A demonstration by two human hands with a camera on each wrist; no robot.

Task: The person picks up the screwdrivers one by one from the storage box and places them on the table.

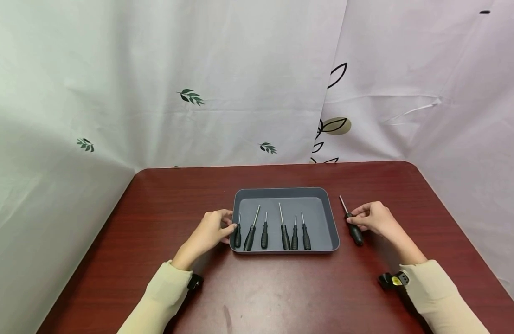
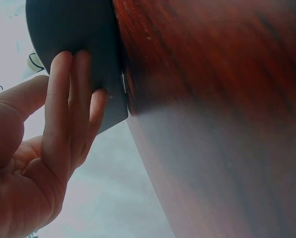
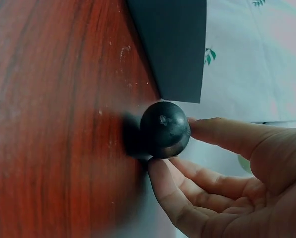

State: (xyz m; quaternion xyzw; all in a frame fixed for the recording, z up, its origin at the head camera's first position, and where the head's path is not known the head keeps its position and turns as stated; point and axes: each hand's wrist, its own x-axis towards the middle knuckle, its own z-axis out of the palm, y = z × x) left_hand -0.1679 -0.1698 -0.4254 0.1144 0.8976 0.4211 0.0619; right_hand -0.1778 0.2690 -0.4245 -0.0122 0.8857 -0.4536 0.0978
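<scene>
A grey rectangular tray point(image 1: 282, 195) lies on the table, with several black-handled screwdrivers point(image 1: 285, 237) side by side in it, shafts pointing away. My left hand point(image 1: 213, 228) holds the tray's left side, thumb at the rim and fingers against the outer wall. In the left wrist view these fingers point(image 2: 58, 99) lie nearly straight on the dark wall; the thumb tip is hidden. Right of the tray, my right hand point(image 1: 374, 219) pinches a larger black-handled screwdriver point(image 1: 356, 234) between thumb and fingers. The right wrist view shows its rounded handle end point(image 3: 165, 130) close above the tabletop.
The dark red wooden table point(image 1: 190, 185) has rounded far corners. White curtains point(image 1: 240, 93) with leaf prints hang behind it and at both sides. The tray's raised wall point(image 3: 175, 49) stands near the held screwdriver in the right wrist view.
</scene>
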